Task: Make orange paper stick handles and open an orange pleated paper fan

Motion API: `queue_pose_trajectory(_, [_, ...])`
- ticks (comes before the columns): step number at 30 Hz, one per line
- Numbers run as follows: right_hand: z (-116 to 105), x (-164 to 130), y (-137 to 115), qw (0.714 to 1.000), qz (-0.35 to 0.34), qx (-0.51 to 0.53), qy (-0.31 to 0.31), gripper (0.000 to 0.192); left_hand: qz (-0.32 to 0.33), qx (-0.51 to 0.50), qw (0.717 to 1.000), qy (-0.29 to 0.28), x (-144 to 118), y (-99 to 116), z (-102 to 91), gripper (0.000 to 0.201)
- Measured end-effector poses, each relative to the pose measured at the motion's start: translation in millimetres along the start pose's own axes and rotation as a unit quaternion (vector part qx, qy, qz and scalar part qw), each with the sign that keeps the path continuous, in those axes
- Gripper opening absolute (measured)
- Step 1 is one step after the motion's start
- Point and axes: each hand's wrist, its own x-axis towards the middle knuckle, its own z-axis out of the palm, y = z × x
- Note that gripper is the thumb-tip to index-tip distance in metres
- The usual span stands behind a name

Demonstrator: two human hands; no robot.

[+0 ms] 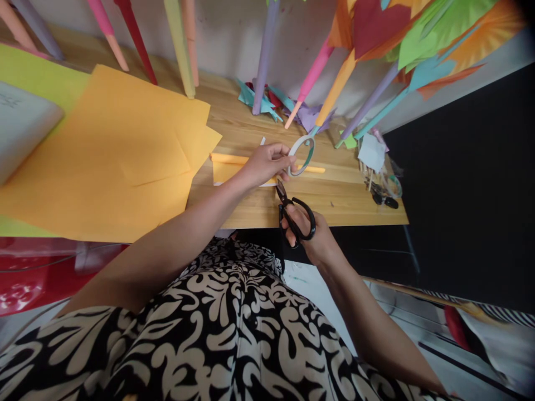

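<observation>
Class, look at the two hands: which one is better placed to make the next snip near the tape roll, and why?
The right hand. It grips the black scissors, blades pointing up toward the tape roll. The left hand is occupied pinching that roll above the orange paper roll, so it likely steadies.

You sit facing a pale wall with a light wooden tabletop pushed against it. To your right a black panel rises beside the tabletop's end. Under the edge you see a pale floor, and a red plastic seat at your left.
</observation>
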Motion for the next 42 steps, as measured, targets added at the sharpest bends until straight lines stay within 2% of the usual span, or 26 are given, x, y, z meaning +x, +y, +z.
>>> queue_pose_trajectory(16, [2.6, -0.3, 2.1, 1.000, -0.003, -0.006, 0.008, 0.053, 0.003, -0.015, 1.000, 0.003, -0.2, 1.3, 1.9, 0.013])
queue_pose_trajectory(23, [4.7, 1.0, 3.7, 1.000, -0.005, 0.029, 0.010, 0.050, 0.011, -0.026, 1.000, 0.006, -0.7, 2.9, 0.9, 0.014])
queue_pose_trajectory(27, [3.2, 1.3, 4.2, 0.997, 0.033, 0.071, -0.001, 0.046, 0.013, -0.036, 0.999, -0.001, 0.4, -0.1, -1.7, 0.015])
queue_pose_trajectory(30, [0.8, 1.6, 3.6, 0.993, 0.067, 0.097, -0.023, 0.055, 0.006, -0.044, 0.999, 0.002, 2.1, -3.4, -3.3, 0.016])
queue_pose_trajectory(34, [-3.8, 2.5, 1.5, 0.987, 0.088, 0.121, -0.056, 0.064, -0.010, -0.046, 0.999, 0.008, 2.9, -5.9, -4.4, 0.017])
queue_pose_trajectory(39, [-7.7, -2.9, 3.3, 0.978, 0.120, 0.156, -0.071, 0.066, -0.020, -0.036, 0.999, 0.017, 2.7, -7.1, -5.0, 0.015])
queue_pose_trajectory(42, [-17.0, -13.5, 6.6, 0.979, 0.113, 0.157, -0.069, 0.066, -0.022, -0.026, 0.999, 0.023, 2.3, -7.0, -5.2, 0.014])
